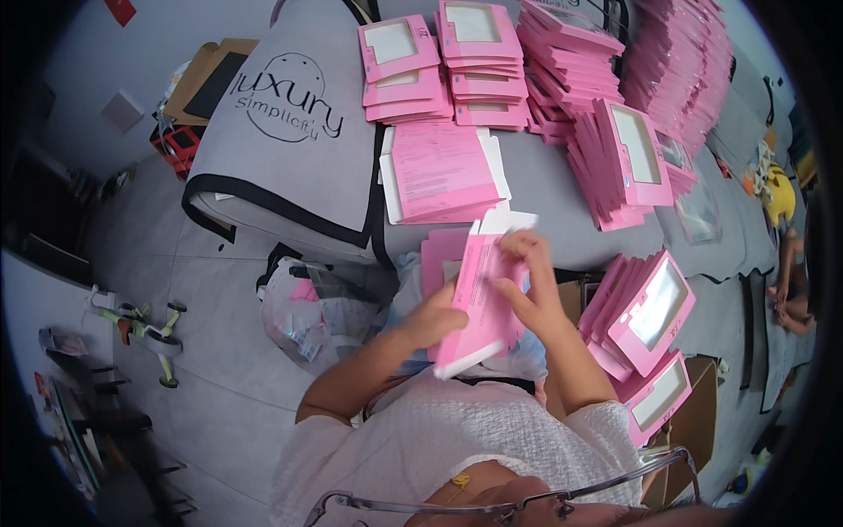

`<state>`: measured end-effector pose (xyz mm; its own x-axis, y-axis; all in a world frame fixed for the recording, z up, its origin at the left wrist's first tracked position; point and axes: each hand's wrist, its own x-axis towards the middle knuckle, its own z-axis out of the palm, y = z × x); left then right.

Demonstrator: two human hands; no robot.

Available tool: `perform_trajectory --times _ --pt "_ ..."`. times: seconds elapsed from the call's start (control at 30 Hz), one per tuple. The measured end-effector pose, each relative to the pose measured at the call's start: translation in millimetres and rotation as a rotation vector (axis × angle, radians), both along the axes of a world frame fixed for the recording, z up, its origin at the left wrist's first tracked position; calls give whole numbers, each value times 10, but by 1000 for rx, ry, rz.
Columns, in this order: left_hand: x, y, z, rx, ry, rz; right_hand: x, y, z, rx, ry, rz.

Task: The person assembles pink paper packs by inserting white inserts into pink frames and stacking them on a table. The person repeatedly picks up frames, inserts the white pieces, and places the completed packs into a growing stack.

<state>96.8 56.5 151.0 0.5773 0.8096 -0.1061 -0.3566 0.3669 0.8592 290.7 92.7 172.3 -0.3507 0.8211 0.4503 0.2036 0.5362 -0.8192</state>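
Note:
A pink carton stands tilted in front of my torso, with its white end flaps unfolded at the far end. My left hand grips its left side near the close end, thumb lying on the pink panel. Curled around the carton's upper right edge is my right hand, its fingers near the flaps and slightly blurred. Below the carton, more pink card rests at my lap, partly hidden by my hands and the carton.
Flat pink cartons lie on the grey sofa, beside stacks of windowed pink cartons. More pink cartons stand at my right by a cardboard box. A plastic bag sits on the floor at left, a small bike farther off.

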Motion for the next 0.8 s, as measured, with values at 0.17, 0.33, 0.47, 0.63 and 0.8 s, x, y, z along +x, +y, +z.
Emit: perform_trajectory --times 0.17,0.33,0.47,0.63,0.8 --pt "-329 179 235 -81 -42 -155 -37 164 435 290 -315 -155" --pt "-357 131 303 -12 168 -251 -75 134 515 -390 -219 76" --pt "-136 -22 407 386 685 -89 -210 83 437 -620 -274 118" --pt "-60 -72 323 289 554 10 -245 160 237 -889 -148 251" --pt "-127 -22 391 223 515 108 -224 223 506 -898 -214 254"
